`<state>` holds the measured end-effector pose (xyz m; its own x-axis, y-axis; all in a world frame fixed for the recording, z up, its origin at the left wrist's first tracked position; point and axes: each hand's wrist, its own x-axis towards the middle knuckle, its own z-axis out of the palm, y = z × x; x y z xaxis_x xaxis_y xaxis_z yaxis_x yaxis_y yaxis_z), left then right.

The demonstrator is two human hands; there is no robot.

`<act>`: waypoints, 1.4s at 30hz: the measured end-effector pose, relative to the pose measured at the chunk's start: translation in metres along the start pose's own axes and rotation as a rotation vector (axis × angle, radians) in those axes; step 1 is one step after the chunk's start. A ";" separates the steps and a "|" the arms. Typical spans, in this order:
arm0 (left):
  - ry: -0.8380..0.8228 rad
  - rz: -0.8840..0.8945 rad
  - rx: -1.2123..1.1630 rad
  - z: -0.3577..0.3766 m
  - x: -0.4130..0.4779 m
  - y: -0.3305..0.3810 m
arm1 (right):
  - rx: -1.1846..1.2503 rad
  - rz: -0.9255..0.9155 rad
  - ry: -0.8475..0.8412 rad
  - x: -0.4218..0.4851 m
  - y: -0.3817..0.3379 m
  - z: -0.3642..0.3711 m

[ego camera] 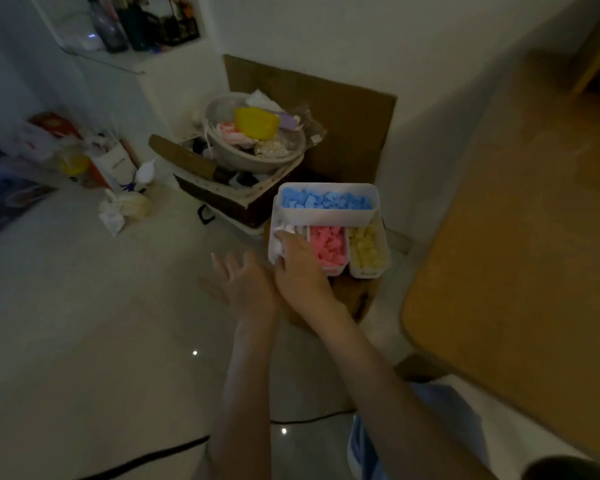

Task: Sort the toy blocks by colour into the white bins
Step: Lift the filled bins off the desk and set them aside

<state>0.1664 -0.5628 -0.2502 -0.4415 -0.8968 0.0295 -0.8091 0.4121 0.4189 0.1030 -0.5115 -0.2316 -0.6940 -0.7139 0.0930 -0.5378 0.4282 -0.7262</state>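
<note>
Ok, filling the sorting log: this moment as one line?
left hand open, empty | right hand on white-block bin | blue bin, pink bin, yellow bin filled

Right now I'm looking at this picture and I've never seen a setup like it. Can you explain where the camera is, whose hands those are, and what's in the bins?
There is no machine here. This is one picture from a camera worn on a person's head, looking down at their own bare arms. In front of them stand four white bins, close together. The long back one holds blue blocks. In front of it, left to right, are white blocks, pink blocks and yellow blocks. The left hand is open with fingers spread and holds nothing. The right hand lies over the bin of white blocks; whether it grips anything is hidden. Behind is a bowl of odds and ends, and a wooden table is on the right.
</note>
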 end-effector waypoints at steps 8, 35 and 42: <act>0.093 -0.102 -0.136 -0.066 -0.051 -0.038 | 0.059 -0.255 -0.048 -0.075 -0.069 -0.004; -0.491 1.109 -0.410 -0.091 -0.310 0.290 | -0.706 0.658 0.929 -0.280 0.082 -0.396; -0.441 1.236 -0.401 -0.077 -0.337 0.310 | -0.784 0.860 0.745 -0.294 0.100 -0.407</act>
<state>0.0942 -0.1448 -0.0604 -0.9329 0.1737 0.3155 0.3316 0.7559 0.5645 0.0586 -0.0332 -0.0540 -0.8978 0.2866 0.3343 0.2322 0.9532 -0.1935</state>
